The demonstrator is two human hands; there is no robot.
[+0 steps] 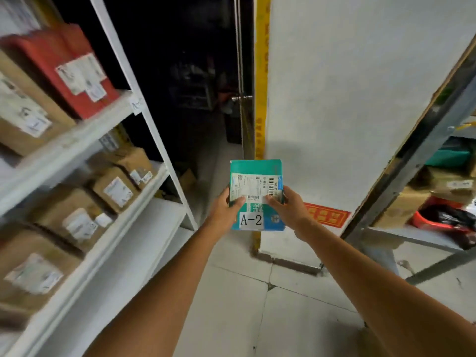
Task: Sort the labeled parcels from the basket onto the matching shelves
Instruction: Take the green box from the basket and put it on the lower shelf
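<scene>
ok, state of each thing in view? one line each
parcel, held in mid-air, A-2 tag facing camera
left grip, pinching parcel's left edge
right grip, pinching parcel's right edge
door, open, dark beyond
red box, on left shelf, label outward
red bin, on right shelf, dark items inside

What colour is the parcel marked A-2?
Teal green parcel, with a white shipping label; head view.

At nine o'clock the cartons [113, 191] blur; I cannot read their labels or the shelf tag [136, 104]. The parcel [257, 188] carries print too small for me. At three o'clock the rack [412, 235] runs off-frame.
</scene>
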